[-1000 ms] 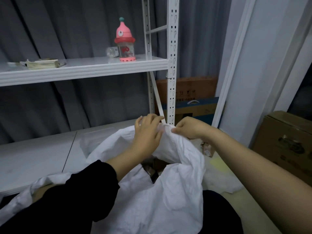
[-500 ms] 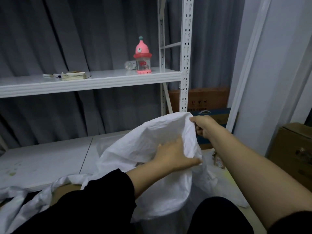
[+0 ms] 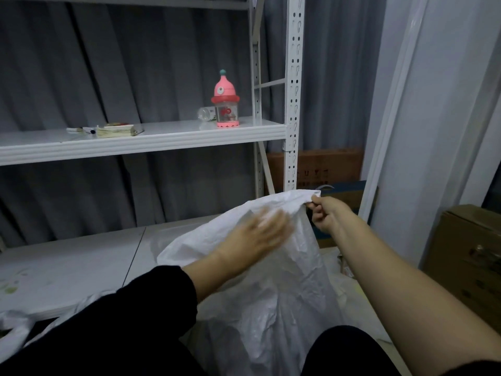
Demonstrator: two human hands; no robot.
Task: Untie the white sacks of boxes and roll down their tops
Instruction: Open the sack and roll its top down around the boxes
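A crumpled white woven sack (image 3: 273, 289) stands in front of me, its top pulled up and stretched to the right. My right hand (image 3: 324, 214) pinches the sack's upper right edge and holds it raised. My left hand (image 3: 257, 236) lies blurred against the outer face of the sack near its top, fingers spread flat. Nothing of the boxes inside shows; the cloth hides them. Part of another white sack (image 3: 16, 321) lies at the lower left.
A white metal shelf (image 3: 141, 141) carries a pink bottle (image 3: 225, 101) and a stack of papers (image 3: 115, 130). Its upright post (image 3: 294, 104) stands just behind the sack. Cardboard boxes sit behind the post (image 3: 320, 169) and at the far right (image 3: 471, 264).
My right hand has kept its pinch on the sack's edge and lifted it. My left hand let go of the top, dropped to the sack's face, then slid up and left across it.
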